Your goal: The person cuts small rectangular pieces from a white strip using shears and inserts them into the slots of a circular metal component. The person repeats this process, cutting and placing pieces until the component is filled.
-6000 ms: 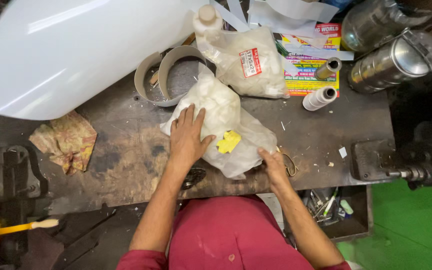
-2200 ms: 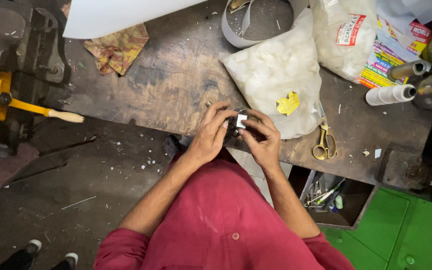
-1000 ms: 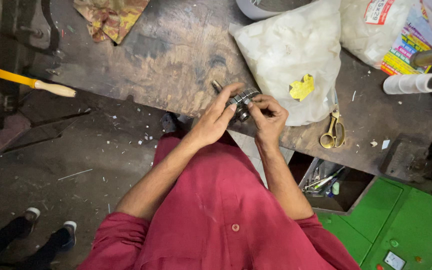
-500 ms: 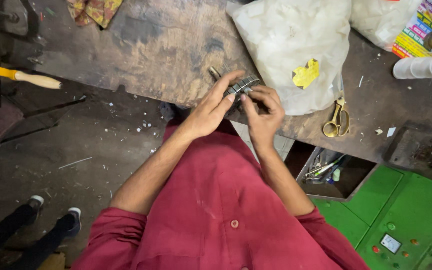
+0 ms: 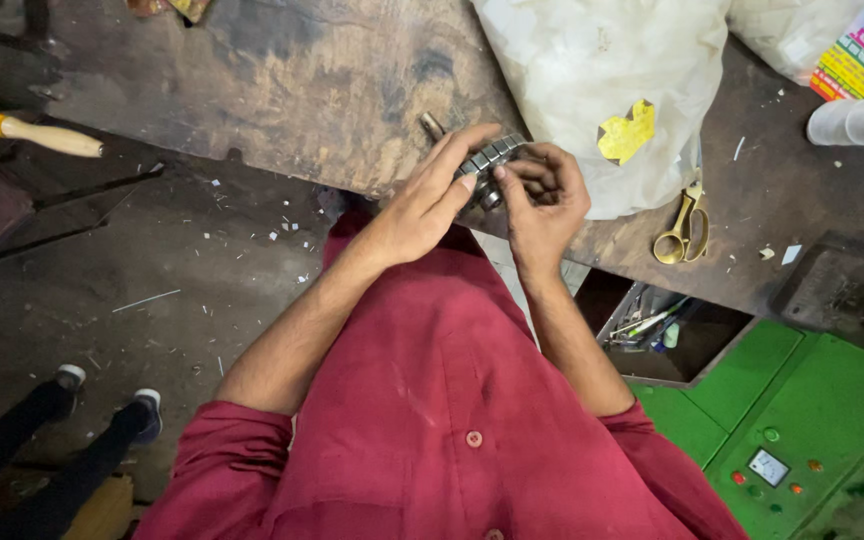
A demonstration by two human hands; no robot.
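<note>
Left hand [image 5: 422, 205] and right hand [image 5: 542, 205] both clasped on a small ribbed metal part [image 5: 489, 165] between them — over tabletop [image 5: 282, 90] edge; scissors [image 5: 680, 228] just right, white bag [image 5: 602, 90] beyond

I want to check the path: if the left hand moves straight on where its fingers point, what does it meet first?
Probably the small metal part already at its fingertips, held between the left hand and right hand; beyond lies the white plastic bag.

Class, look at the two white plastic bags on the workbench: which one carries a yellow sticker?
The large white plastic bag beside the hands has the yellow sticker; the bag at the top right corner shows none.
</note>
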